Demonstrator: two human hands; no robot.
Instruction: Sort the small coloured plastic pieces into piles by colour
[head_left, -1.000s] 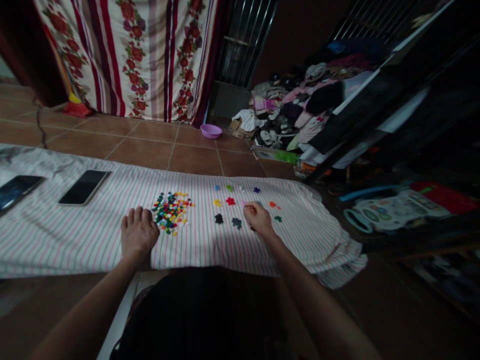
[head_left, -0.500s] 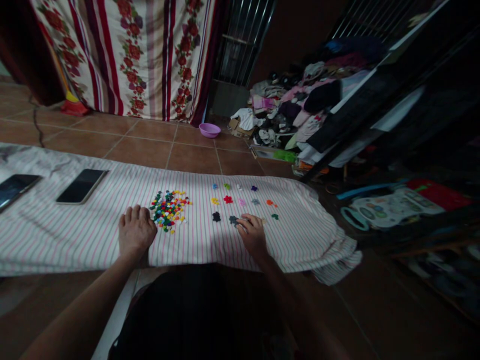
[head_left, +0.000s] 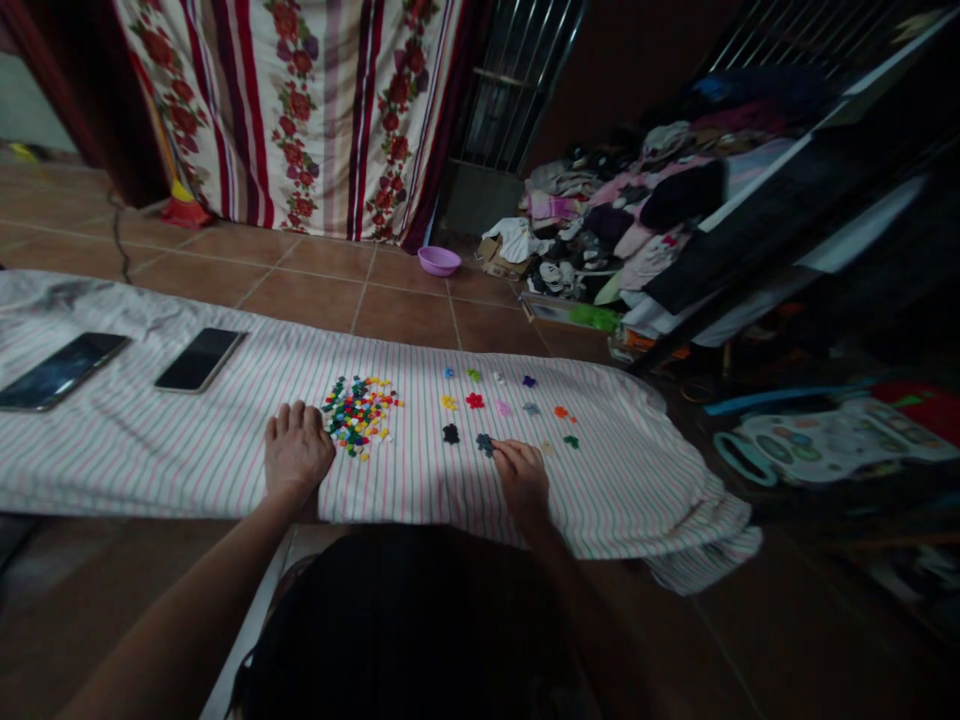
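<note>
My left hand [head_left: 300, 446] lies flat on the striped cloth [head_left: 217, 455], fingers stretched out. Just to its right is a mixed heap of small multicoloured pieces [head_left: 360, 412]. With fingers drawn together, my right hand [head_left: 521, 482] touches the edge of a dark grey cluster of pieces [head_left: 485, 443]; whether a piece is between the fingertips is too small to tell. Around it lie other single-colour clusters: black [head_left: 450, 434], yellow [head_left: 448, 402], red [head_left: 475, 401], pink [head_left: 503, 408], light grey [head_left: 531, 409], orange [head_left: 562, 412], green [head_left: 571, 442] and beige [head_left: 546, 447].
Two dark-screened devices, a tablet [head_left: 64, 372] and a phone [head_left: 200, 360], rest at the cloth's left. Behind, blue [head_left: 449, 373], lime [head_left: 473, 375], white [head_left: 499, 377] and purple [head_left: 529, 381] clusters form a row. A purple basin [head_left: 439, 261] stands on the tiled floor near piled clothes [head_left: 600, 215].
The view has shifted, so everything sits further right. My right hand's fingers have come closer together beside the dark grey cluster. My left hand keeps its place by the heap.
</note>
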